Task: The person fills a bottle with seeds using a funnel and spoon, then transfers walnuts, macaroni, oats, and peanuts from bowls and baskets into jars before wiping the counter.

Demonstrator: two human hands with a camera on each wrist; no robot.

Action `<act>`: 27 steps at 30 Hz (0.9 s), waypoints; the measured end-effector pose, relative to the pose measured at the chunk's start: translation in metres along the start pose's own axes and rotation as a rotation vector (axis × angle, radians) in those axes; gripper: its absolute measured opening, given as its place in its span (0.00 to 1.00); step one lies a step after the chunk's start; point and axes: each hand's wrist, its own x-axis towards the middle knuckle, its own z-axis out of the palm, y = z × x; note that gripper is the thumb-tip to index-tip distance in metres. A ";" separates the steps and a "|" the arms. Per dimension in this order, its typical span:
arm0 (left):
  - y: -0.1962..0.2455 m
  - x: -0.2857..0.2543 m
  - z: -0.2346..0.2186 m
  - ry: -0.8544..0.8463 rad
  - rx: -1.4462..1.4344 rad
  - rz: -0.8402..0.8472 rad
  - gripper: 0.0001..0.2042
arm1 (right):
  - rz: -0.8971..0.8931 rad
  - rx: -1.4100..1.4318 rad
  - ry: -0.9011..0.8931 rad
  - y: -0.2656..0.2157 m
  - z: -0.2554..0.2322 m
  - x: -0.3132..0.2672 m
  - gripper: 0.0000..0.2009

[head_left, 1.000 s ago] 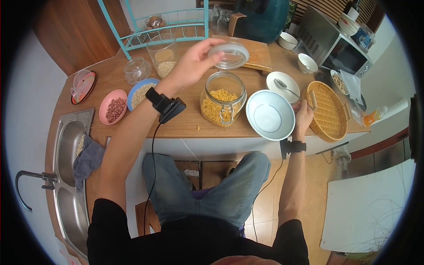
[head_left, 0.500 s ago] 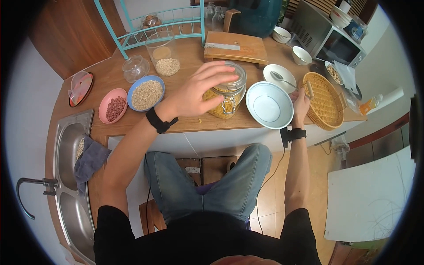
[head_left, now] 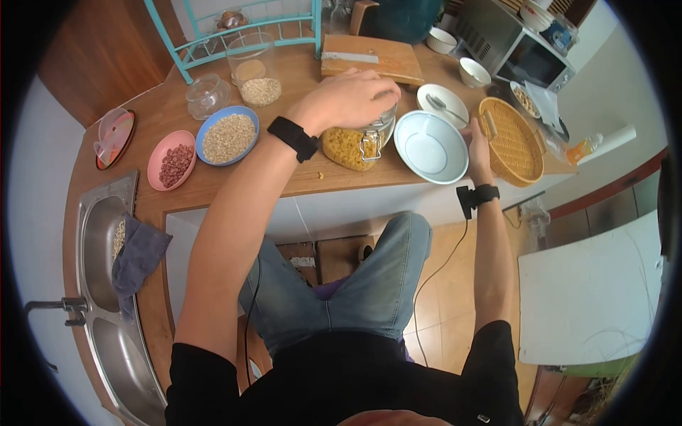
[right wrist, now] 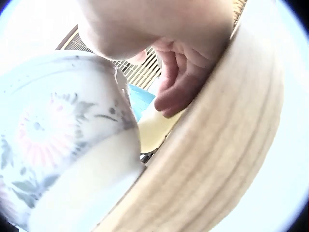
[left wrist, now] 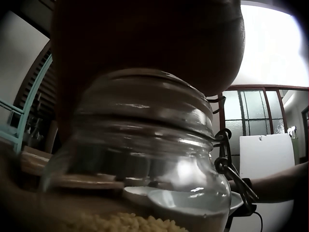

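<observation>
A glass jar of yellow pasta (head_left: 348, 149) stands near the counter's front edge, its wire clasp hanging at the front. My left hand (head_left: 348, 99) lies over the jar's lid, fingers bent down over its far side. In the left wrist view, the dark palm (left wrist: 149, 43) covers the top of the lid (left wrist: 145, 96). Beside the light-blue bowl (head_left: 430, 147) is my right hand (head_left: 480, 150), next to the wicker basket. The right wrist view shows that hand's fingers (right wrist: 176, 89) loosely curled by the counter edge, behind the flowered bowl (right wrist: 63, 125), gripping nothing visible.
Blue bowl of oats (head_left: 227, 138), pink bowl of reddish beans or nuts (head_left: 175, 167) and sink (head_left: 99, 248) are to the left. A cutting board (head_left: 373, 57) lies behind the jar. White plate (head_left: 444, 96), basket (head_left: 511, 142) and microwave (head_left: 522, 60) stand to the right.
The lid has come down from above the jar onto its mouth, with my left hand over it. My right hand has stayed beside the bowl. The head view has shifted slightly.
</observation>
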 end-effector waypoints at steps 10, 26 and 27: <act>0.005 0.027 -0.003 -0.152 0.018 -0.008 0.19 | -0.689 -0.498 0.188 -0.108 0.082 -0.141 0.11; 0.029 0.025 -0.018 -0.151 0.127 -0.066 0.23 | 0.006 0.591 -0.333 -0.073 0.161 -0.193 0.13; 0.026 0.027 -0.013 -0.122 0.138 -0.081 0.23 | 0.014 0.615 -0.347 -0.077 0.161 -0.193 0.13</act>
